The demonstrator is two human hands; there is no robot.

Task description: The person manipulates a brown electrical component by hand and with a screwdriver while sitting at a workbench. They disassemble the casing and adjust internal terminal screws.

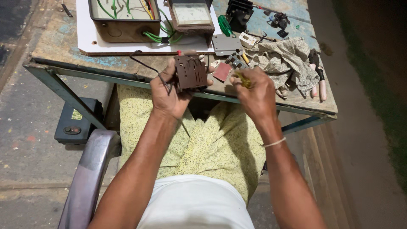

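Over your yellow patterned lap, keep your left hand [169, 91] clamped on the brown slotted plastic housing [191, 72] while your right hand [253, 94], closed around a small yellow-handled tool [243, 80], works steadily beside it.

Brown slotted part [191, 72], green wires [157, 37], yellow speckled cloth [220, 144].

Pretty dim overall, looks like one warm light from above landing on the table [63, 46]. The white board [87, 38] up top is the brightest spot, nearly blown out. The right side drops off into near black, and the floor [25, 140] on the left is murky. Hard shadow under the table edge. The left hand [169, 91] and right hand [254, 95] are a bit soft, with slight motion blur. The table edges bow near the corners.
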